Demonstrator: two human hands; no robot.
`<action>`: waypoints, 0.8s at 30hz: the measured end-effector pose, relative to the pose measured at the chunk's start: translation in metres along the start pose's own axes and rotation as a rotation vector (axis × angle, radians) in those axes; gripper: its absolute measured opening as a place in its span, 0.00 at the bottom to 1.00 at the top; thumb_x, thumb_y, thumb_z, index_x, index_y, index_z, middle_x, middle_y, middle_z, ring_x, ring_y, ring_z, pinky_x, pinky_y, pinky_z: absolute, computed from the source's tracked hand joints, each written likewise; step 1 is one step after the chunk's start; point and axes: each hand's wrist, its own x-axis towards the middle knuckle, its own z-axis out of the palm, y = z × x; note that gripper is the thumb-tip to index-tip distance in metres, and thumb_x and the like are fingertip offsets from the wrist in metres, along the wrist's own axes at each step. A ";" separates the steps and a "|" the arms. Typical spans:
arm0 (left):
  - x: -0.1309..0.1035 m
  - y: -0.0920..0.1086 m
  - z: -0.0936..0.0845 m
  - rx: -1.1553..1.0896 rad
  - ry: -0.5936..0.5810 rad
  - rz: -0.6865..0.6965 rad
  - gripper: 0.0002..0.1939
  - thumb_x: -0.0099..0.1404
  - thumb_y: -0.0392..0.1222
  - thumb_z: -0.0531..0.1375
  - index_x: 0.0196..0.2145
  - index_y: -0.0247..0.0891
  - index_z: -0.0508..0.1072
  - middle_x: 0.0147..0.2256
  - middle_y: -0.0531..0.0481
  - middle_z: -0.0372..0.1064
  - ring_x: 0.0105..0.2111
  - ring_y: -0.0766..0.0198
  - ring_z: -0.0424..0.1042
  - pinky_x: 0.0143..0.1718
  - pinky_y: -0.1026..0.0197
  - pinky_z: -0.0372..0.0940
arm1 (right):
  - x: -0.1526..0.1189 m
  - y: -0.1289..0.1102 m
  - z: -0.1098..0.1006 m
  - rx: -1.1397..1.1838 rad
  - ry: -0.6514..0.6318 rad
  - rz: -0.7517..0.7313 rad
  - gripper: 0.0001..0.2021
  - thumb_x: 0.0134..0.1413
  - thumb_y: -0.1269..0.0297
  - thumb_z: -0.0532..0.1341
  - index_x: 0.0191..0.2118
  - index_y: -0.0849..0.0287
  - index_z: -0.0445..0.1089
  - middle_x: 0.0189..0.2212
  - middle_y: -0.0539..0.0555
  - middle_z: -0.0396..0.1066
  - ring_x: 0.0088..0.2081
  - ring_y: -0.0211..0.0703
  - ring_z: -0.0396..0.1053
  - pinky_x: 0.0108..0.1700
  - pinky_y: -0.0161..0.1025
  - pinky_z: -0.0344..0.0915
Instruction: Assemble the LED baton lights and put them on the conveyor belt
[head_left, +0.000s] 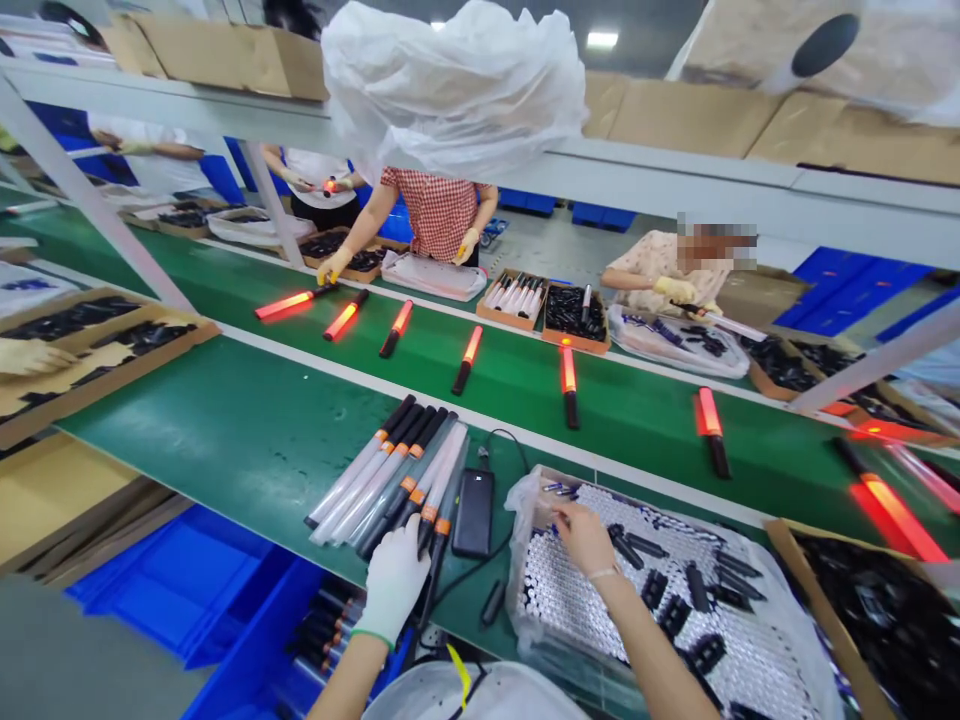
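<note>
My left hand [397,578], in a white glove, is closed on the black end of a baton at the bench's front edge. Next to it lies a row of clear batons [367,480] with black ends and orange bands. My bare right hand [585,538] is over the left part of a plastic-lined tray of silver batteries [555,590], its fingers pinched together; what they hold, if anything, is too small to make out. Black holders [697,587] lie on the batteries. Between my hands, a black power bank [473,512] with a cable rests on the green bench.
Glowing red batons [468,358] lie spaced along the green belt [517,375]. Several people stand or sit across it, handling parts. A box of black parts [780,540] is at right, another [202,325] at left. A blue bin [217,570] is below the bench.
</note>
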 end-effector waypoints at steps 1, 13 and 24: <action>0.000 0.000 -0.002 -0.050 -0.001 -0.022 0.25 0.61 0.34 0.54 0.56 0.28 0.67 0.39 0.37 0.71 0.43 0.46 0.69 0.45 0.47 0.62 | 0.012 0.002 -0.002 -0.020 -0.039 0.005 0.14 0.59 0.74 0.54 0.45 0.60 0.76 0.43 0.58 0.73 0.47 0.44 0.69 0.53 0.38 0.62; -0.017 0.030 -0.026 -0.852 -0.194 -0.063 0.26 0.61 0.58 0.57 0.47 0.33 0.66 0.33 0.47 0.72 0.32 0.60 0.73 0.37 0.59 0.68 | 0.048 0.011 0.003 -0.240 -0.378 -0.068 0.05 0.60 0.71 0.62 0.41 0.64 0.73 0.38 0.53 0.72 0.42 0.41 0.71 0.50 0.44 0.67; -0.037 0.093 -0.022 -1.689 -0.316 -0.046 0.38 0.51 0.43 0.69 0.58 0.39 0.62 0.42 0.47 0.65 0.32 0.67 0.69 0.31 0.64 0.66 | 0.053 0.010 -0.005 -0.291 -0.394 -0.327 0.09 0.61 0.72 0.59 0.46 0.65 0.71 0.42 0.57 0.71 0.45 0.44 0.70 0.50 0.45 0.67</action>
